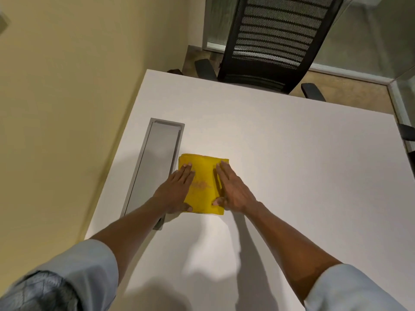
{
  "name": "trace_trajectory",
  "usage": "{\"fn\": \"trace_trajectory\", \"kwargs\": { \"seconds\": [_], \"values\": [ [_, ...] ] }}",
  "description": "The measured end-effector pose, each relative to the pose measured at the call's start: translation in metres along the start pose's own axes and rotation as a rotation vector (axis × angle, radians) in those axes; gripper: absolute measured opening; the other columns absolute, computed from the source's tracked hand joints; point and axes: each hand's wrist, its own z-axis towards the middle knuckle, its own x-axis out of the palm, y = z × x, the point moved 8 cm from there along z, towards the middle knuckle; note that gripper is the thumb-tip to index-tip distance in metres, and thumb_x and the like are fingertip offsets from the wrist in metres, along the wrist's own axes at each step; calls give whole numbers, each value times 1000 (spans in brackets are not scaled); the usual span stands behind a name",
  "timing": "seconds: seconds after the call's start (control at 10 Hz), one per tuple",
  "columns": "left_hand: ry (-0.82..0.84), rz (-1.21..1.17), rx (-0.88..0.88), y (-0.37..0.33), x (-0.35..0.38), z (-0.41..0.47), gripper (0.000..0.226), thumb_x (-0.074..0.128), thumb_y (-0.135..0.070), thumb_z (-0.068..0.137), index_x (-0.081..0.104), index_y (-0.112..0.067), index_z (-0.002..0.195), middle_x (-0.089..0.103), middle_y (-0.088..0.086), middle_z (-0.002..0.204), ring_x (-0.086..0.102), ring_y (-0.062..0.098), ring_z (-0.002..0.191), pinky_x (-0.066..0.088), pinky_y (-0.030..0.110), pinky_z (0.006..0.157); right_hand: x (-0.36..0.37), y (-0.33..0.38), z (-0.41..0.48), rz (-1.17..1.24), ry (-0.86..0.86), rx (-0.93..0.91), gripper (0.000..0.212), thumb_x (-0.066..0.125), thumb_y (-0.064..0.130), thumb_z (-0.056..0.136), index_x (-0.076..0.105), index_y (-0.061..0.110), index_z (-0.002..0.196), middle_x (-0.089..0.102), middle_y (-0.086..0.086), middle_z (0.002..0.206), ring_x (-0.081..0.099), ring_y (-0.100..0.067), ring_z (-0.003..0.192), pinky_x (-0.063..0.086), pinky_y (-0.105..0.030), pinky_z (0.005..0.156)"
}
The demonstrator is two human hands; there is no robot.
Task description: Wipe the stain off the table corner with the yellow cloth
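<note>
A folded yellow cloth (203,176) lies flat on the white table (292,176), just right of a grey cable hatch. My left hand (177,189) rests flat on the cloth's left edge, fingers stretched out together. My right hand (233,189) lies flat on its right edge, thumb on the near part of the cloth. Both palms press down on the cloth rather than gripping it. The table's far left corner (149,72) is in view; I cannot make out a stain there.
A long grey cable hatch (155,167) is set into the table beside the cloth. A black mesh office chair (276,41) stands at the far edge. A yellowish wall (67,108) runs along the table's left side.
</note>
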Motion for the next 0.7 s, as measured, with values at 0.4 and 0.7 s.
{"fn": "trace_trajectory", "kwargs": {
  "seconds": [0.4,0.7],
  "values": [
    [31,161,-34,4,9,-3,139,54,-88,82,-20,-3,165,-27,19,173,-21,38,162,-4,54,134,32,2,6,-262,107,29,136,90,49,71,2,1,163,-7,-28,171,-3,-45,160,18,-51,131],
    [-99,98,-62,-13,-13,-20,128,62,-78,86,-3,-4,168,-18,22,175,-13,39,164,-4,49,133,0,-13,-64,-55,-172,163,96,75,49,87,26,11,161,39,-19,159,41,-39,144,41,-47,115]
  ]
}}
